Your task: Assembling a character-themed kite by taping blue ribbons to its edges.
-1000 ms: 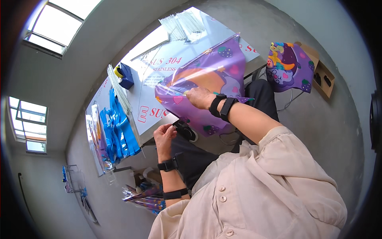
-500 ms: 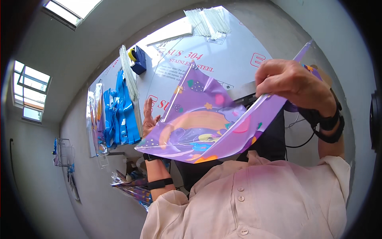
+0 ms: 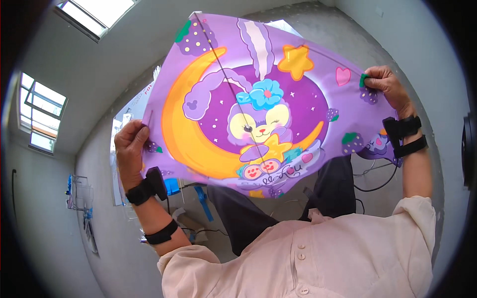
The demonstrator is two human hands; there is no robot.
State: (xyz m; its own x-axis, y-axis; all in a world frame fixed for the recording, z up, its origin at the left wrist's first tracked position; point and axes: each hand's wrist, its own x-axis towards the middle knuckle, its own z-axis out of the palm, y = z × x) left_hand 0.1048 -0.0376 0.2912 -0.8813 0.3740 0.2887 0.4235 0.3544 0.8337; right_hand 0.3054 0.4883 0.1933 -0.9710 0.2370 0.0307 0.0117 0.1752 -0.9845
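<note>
A purple kite [image 3: 198, 144], roughly diamond-shaped, is spread out before me with its printed side facing me. It shows a cartoon rabbit, an orange moon and stars. A thin dark line of a rod runs down its middle from the top tip, and another shows toward its right corner. My left hand [image 3: 131, 149] pinches the left corner between thumb and fingers. At the right corner my right hand [image 3: 390, 89] grips the edge in the same way. More purple printed material [image 3: 380, 145] hangs beside my right wrist.
Behind the kite, the worktable [image 3: 130, 107] is mostly hidden. Below the kite's lower left edge are a blue piece [image 3: 172, 186] and a blue strip [image 3: 203, 203]. Black cable [image 3: 380, 186] loops at the right. A wire rack [image 3: 79, 191] hangs on the left wall.
The kite has been lifted, turned and spread wide, so its whole printed face shows. My left hand, open before, has closed on the left corner; my right hand has moved outward to the right corner.
</note>
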